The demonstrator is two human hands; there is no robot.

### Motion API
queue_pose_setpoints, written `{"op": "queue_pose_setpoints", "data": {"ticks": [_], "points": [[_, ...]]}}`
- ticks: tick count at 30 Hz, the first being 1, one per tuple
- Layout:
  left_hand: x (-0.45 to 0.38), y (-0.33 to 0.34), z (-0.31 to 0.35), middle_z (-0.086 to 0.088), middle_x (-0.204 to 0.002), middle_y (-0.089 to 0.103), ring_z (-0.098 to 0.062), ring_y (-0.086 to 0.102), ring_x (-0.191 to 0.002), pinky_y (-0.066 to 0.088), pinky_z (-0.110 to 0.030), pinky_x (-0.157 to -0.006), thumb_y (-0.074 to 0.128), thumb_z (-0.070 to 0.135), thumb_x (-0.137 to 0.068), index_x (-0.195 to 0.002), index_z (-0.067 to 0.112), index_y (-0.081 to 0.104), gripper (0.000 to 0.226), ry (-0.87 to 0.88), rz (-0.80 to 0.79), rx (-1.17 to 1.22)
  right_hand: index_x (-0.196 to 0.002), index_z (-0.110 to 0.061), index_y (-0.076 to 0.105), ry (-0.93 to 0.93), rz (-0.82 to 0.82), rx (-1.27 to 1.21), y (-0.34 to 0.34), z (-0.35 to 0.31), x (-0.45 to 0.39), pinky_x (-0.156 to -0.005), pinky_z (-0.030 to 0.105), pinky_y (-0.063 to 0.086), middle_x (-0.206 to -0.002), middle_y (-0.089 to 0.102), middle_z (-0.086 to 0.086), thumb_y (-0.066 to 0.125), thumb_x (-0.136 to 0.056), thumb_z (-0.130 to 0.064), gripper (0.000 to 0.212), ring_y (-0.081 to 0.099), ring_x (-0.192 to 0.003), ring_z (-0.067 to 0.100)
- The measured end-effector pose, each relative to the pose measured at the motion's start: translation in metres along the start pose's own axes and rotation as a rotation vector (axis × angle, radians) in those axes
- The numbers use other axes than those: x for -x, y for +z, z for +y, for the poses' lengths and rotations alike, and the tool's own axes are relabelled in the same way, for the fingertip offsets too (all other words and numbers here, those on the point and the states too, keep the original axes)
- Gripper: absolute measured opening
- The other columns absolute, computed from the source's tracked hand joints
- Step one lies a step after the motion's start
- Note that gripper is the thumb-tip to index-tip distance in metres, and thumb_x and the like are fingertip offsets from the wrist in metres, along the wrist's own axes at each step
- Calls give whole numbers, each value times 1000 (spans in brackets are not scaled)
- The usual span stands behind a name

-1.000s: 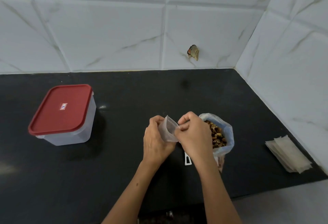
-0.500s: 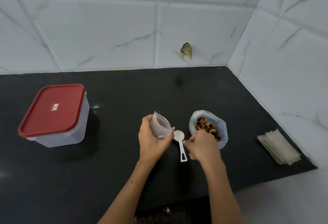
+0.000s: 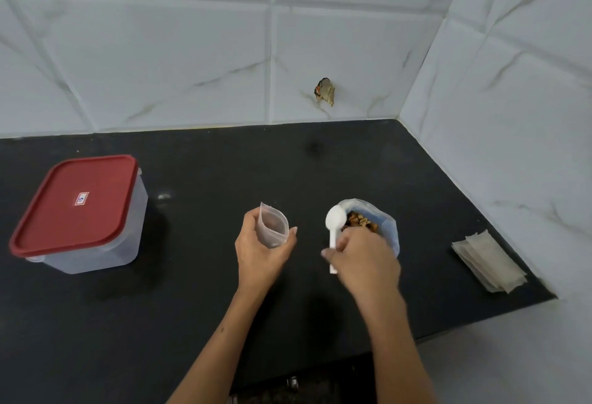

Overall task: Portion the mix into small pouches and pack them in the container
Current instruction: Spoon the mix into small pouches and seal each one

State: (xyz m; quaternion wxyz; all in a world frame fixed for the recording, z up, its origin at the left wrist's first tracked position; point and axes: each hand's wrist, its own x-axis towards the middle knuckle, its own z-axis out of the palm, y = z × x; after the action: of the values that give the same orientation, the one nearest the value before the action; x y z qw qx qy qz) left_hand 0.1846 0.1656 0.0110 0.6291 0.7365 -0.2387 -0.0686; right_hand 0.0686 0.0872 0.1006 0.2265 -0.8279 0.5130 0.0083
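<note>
Observed on the black counter (image 3: 224, 275): 2 hands at work near the middle of its front half. The left hand (image 3: 261, 251) grips 1 small clear pouch (image 3: 272, 226), fingers curled round its lower part, the pouch held upright with its mouth upward; whether it holds any mix cannot be told. The right hand (image 3: 365, 259) is closed round the handle of a white plastic spoon (image 3: 334, 227); the spoon bowl points up and away from the person and sits at the left rim of an open clear bag of mix (image 3: 381, 227), which stands just behind the right hand. Brown nut-like pieces are visible inside the bag. The pouch and spoon are apart, with bare counter between the 2 hands. A translucent container (image 3: 96, 243) with a red lid (image 3: 75, 202) fitted on top stands near the left edge of the counter, well apart from the hands. A stack of flat pouches (image 3: 488, 261) lies near the right edge, close to the front right corner. White marble-look tiled walls (image 3: 192, 51) meet at the back right corner; 1 small crumpled scrap (image 3: 325, 91) is stuck on the back wall.
</note>
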Motion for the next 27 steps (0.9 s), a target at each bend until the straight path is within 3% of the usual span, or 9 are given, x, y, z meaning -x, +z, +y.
{"op": "queue_pose_setpoints", "data": {"ticks": [2, 6, 8, 10, 14, 18, 23, 25, 27], "points": [[1, 4, 1, 13, -94, 60, 9, 55, -88, 41, -2, -72, 82, 21, -72, -108, 16, 54, 46, 1, -22, -7, -94, -24, 65, -22, 56, -88, -22, 17, -3, -62, 25, 39, -83, 61, -7, 58, -92, -35, 13, 54, -77, 10], [8, 21, 5, 15, -98, 58, 11, 54, -93, 43, -2, -74, 82, 23, -73, -112, 23, 51, 51, 16, -124, -21, -111, -27, 65, 2, 70, -115, -36, 54, -24, -65, 24, 43, -109, 57, 4, 51, -98, -26, 20, 57, -87, 14], [12, 30, 7, 15, -99, 59, 10, 55, -94, 43, -4, -75, 82, 22, -73, -112, 25, 50, 51, 30, -168, -10, -112, -23, 67, 28, 70, -196, -33, 68, -32, -69, 28, 51, -112, 58, 7, 53, -97, -19, 21, 60, -86, 16], [15, 38, 10, 15, -99, 59, 9, 56, -94, 44, -5, -75, 82, 21, -73, -112, 26, 49, 51, 47, -202, -2, -112, -18, 69, 50, 111, -261, -29, 75, -36, -73, 27, 52, -108, 64, 6, 58, -94, -15, 21, 60, -88, 14], [15, 51, 14, 13, -97, 61, 8, 57, -92, 45, -5, -72, 82, 22, -73, -112, 25, 51, 50, 38, -226, 5, -103, -17, 69, 61, 243, -342, -19, 80, -43, -57, 13, 39, -100, 67, 1, 68, -86, -14, 17, 58, -81, 8], [14, 62, 11, 10, -98, 62, 3, 59, -91, 47, -8, -72, 81, 25, -72, -109, 25, 53, 46, 46, -234, -21, -88, -19, 68, 28, 339, -489, -16, 81, -51, -64, 23, 51, -82, 68, -4, 76, -78, -14, 14, 64, -77, 10], [13, 72, 8, 9, -97, 61, 2, 58, -90, 48, -11, -71, 80, 26, -74, -106, 24, 54, 42, 58, -232, -48, -86, -20, 69, 9, 286, -882, -5, 86, -57, -77, 35, 59, -80, 72, -3, 73, -83, -16, 7, 70, -77, 10], [12, 74, 7, 9, -97, 61, 2, 58, -90, 47, -10, -71, 80, 27, -74, -106, 23, 55, 41, 54, -217, -56, -88, -21, 65, -14, 346, -885, -5, 90, -59, -76, 34, 60, -79, 71, -1, 67, -88, -19, 2, 71, -75, 9], [10, 74, 6, 9, -96, 61, 1, 59, -89, 48, -12, -71, 79, 29, -74, -105, 23, 55, 40, 52, -204, -66, -94, -17, 65, -67, 459, -737, -9, 94, -62, -71, 28, 58, -82, 70, -1, 63, -91, -21, 6, 69, -78, 10]]}}
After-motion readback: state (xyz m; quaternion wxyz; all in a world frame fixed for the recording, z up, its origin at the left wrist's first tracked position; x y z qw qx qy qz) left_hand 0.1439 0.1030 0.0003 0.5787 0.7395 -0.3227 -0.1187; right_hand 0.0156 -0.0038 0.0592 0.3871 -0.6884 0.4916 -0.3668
